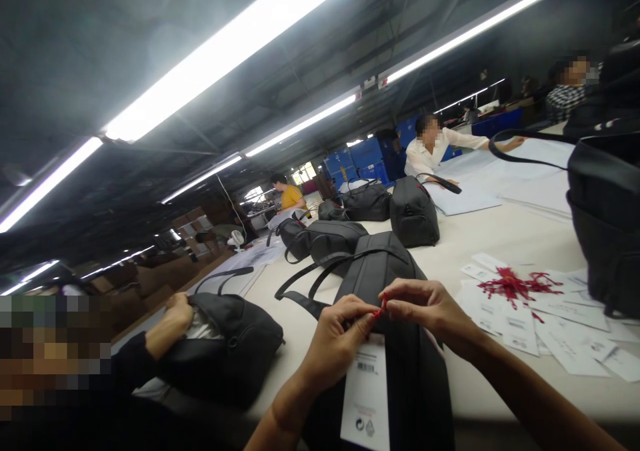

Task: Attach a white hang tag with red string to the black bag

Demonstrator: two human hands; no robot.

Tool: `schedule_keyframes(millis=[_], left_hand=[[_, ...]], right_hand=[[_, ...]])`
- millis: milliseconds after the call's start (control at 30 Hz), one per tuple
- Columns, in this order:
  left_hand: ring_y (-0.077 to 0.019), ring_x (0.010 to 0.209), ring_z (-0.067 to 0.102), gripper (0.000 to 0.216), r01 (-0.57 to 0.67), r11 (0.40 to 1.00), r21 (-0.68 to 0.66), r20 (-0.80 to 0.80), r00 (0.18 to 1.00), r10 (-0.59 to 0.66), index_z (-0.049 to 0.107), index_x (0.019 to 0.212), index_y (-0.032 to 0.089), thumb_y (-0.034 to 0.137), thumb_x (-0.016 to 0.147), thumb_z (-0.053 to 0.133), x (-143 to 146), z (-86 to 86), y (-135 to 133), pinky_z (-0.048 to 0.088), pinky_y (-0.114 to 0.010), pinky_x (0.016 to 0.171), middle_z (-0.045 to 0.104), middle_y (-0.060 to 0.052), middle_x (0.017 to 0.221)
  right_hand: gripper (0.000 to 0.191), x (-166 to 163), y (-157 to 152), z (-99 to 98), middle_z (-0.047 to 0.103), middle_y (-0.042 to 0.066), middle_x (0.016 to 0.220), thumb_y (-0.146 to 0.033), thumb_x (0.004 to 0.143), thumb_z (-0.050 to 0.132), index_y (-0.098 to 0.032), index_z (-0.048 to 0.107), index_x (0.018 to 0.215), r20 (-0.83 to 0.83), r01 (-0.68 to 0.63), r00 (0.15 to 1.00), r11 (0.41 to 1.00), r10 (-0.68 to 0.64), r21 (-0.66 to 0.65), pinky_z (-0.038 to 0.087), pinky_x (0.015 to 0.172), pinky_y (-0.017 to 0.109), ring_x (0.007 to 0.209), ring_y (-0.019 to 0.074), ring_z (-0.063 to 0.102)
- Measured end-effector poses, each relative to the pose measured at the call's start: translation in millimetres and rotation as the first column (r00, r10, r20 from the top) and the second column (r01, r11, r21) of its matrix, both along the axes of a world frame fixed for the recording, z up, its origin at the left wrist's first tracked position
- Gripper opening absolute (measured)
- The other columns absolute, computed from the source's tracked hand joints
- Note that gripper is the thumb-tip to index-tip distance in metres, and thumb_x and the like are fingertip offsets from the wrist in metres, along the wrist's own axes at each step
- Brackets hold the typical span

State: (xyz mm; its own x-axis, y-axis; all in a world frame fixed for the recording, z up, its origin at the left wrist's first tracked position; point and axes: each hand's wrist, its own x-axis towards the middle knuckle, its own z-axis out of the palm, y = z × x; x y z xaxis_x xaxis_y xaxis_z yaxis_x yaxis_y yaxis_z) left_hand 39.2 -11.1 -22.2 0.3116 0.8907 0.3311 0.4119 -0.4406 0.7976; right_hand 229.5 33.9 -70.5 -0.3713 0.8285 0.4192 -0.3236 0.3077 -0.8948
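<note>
As, in the head view, your left hand (334,341) and right hand (434,312) pinch the red cord (384,304) between narrowed fingers, the white tag (367,394) hanging just below over the black bag (417,377) on the worktop (483,237), grip lightly and let the cord run untwisted.

On worktop (475,241): front bag (417,371) at centre, with hangtag (365,397) over it. To right — cards (565,347) under strings (515,287), then right bag (607,237). To left — left bag (230,357). Behind front bag: rear bags (415,211), with sheets (465,196) to their right.
</note>
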Motion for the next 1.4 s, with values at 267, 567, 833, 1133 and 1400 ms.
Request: schedule_keyframes(millis=[267,567,833,1133,1400], left_hand=[[-0.0142,0.071,0.055,0.026,-0.004,1.000,0.010,0.013,1.000,0.004,0.078,0.093,0.015,0.036,0.087,0.065,1.4,-1.4,1.5,0.043,-0.025,0.065,0.063,-0.007,0.081],[-0.0193,0.086,0.062,0.026,-0.029,0.999,-0.017,-0.011,1.000,0.028,0.075,0.102,0.016,0.035,0.086,0.065,-1.2,0.7,-2.2,0.048,-0.028,0.078,0.069,-0.008,0.093],[-0.0143,0.073,0.059,0.028,-0.061,0.990,-0.127,0.112,0.991,0.076,0.066,0.099,0.015,0.036,0.081,0.070,0.6,-4.3,-1.9,0.045,-0.024,0.064,0.067,-0.005,0.086],[-0.0110,0.064,0.050,0.023,-0.131,0.989,-0.067,0.014,0.991,0.132,0.070,0.086,0.014,0.037,0.083,0.068,0.7,-5.4,-0.4,0.039,-0.022,0.058,0.061,-0.002,0.073],[-0.0104,0.059,0.048,0.025,-0.110,0.993,-0.052,0.029,0.993,0.112,0.074,0.085,0.014,0.039,0.082,0.069,0.5,-4.6,1.4,0.037,-0.022,0.054,0.057,-0.002,0.069]], right_hand=[[0.023,-1.7,-11.2,5.7,0.060,0.005,0.100,-0.034,0.084,0.073,-0.023,0.074,0.105,0.109,0.090,0.983,0.906,-0.147,0.413,0.051,0.068,0.024,0.080,0.0140,0.060],[0.020,-6.9,-15.0,10.2,0.063,0.004,0.081,-0.037,0.087,0.067,-0.018,0.070,0.083,0.020,0.244,0.964,0.915,-0.264,0.320,0.048,0.066,0.025,0.076,0.0165,0.059],[0.031,-0.5,-10.6,8.6,0.062,0.003,0.074,-0.048,0.079,0.074,-0.018,0.068,0.079,-0.021,0.225,0.974,0.967,-0.224,0.118,0.047,0.063,0.024,0.070,0.0154,0.056],[0.025,1.3,-12.4,7.8,0.064,0.004,0.080,-0.042,0.081,0.074,-0.017,0.070,0.079,-0.039,0.201,0.980,0.959,-0.197,0.198,0.048,0.068,0.026,0.077,0.0172,0.059],[0.031,3.9,-13.3,9.3,0.063,0.003,0.073,-0.048,0.075,0.077,-0.018,0.069,0.079,-0.042,0.252,0.968,0.963,-0.249,0.098,0.049,0.065,0.024,0.072,0.0168,0.058]])
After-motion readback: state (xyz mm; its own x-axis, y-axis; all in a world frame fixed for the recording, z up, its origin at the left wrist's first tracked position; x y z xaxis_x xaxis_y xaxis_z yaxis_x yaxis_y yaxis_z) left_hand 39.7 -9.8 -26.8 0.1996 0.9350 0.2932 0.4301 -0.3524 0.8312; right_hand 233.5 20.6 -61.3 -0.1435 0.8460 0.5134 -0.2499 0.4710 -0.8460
